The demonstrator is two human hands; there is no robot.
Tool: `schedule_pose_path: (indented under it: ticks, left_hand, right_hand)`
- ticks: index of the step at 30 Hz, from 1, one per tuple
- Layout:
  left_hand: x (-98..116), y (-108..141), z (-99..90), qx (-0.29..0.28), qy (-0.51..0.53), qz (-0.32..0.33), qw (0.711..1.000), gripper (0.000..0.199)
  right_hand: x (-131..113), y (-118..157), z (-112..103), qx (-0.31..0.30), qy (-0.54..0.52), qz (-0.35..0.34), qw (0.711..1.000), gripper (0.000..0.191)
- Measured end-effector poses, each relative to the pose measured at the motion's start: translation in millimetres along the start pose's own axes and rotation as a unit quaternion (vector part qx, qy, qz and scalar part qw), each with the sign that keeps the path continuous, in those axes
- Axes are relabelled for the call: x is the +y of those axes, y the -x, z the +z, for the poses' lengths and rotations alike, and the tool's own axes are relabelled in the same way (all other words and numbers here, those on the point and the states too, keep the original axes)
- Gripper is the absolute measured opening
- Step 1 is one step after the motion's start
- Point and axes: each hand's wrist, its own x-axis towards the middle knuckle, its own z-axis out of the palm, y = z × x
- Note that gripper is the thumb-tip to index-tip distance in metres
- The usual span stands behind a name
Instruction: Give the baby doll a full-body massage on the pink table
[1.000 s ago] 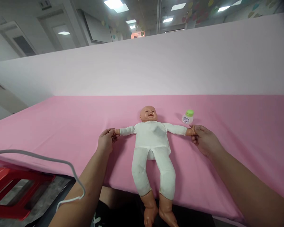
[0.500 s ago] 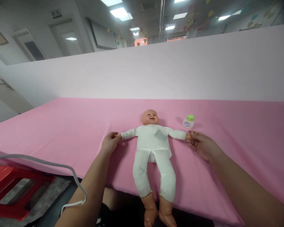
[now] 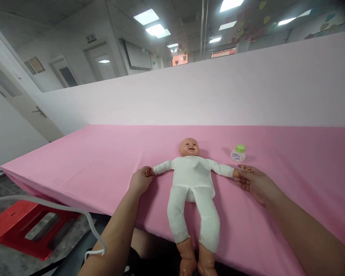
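Note:
A baby doll (image 3: 194, 174) in a white cloth suit lies face up, arms spread, on the pink table cover (image 3: 109, 153). Its bare feet reach past the near edge. My left hand (image 3: 141, 180) is closed around the doll's hand on the left, part of which shows between my fingers. On the other side, my right hand (image 3: 254, 182) holds the doll's other hand between thumb and fingers. Just beyond my right hand stands a small clear jar (image 3: 238, 153) with a green lid, untouched.
A white wall panel (image 3: 189, 103) rises along the table's far side, with glass above it. At the lower left are a red plastic stool (image 3: 31, 226) and a grey cable (image 3: 60, 207) crossing in front of my left forearm. A door (image 3: 25, 103) stands at the left.
The view has shifted left, so everything sits further right and slightly lower. More of the doll's hand shows in my left hand. Both hands keep hold of the doll.

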Motion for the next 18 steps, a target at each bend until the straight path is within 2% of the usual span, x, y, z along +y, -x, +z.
schedule_pose_path:
  ticks: [4,9,12,14,16,18]
  left_hand:
    - [-3.1,-1.8,1.3,0.009,0.0,-0.002,1.0,0.029]
    - [-1.1,-5.2,0.6,0.051,0.131,-0.07,0.988,0.055]
    - [9.7,-6.1,2.8,0.061,0.265,-0.091,0.958,0.061]
    - [22.0,-5.7,7.5,0.064,0.346,-0.076,0.933,0.053]
    - [37.4,-4.2,15.2,0.066,0.4,-0.048,0.913,0.044]
    - [53.8,-1.7,25.1,0.075,0.418,-0.02,0.905,0.043]
  right_hand:
    - [-2.0,3.0,1.6,-0.006,-0.008,-0.015,1.0,0.045]
    - [-6.3,4.6,5.7,-0.052,-0.035,-0.059,0.996,0.03]
    - [-8.6,3.3,11.0,-0.017,-0.058,-0.086,0.994,0.033]
    - [-12.7,5.0,17.6,0.007,-0.047,-0.116,0.992,0.034]
    - [-19.3,10.6,27.2,0.033,0.008,-0.157,0.987,0.037]
    - [-26.8,19.4,40.3,0.062,0.107,-0.199,0.972,0.041]
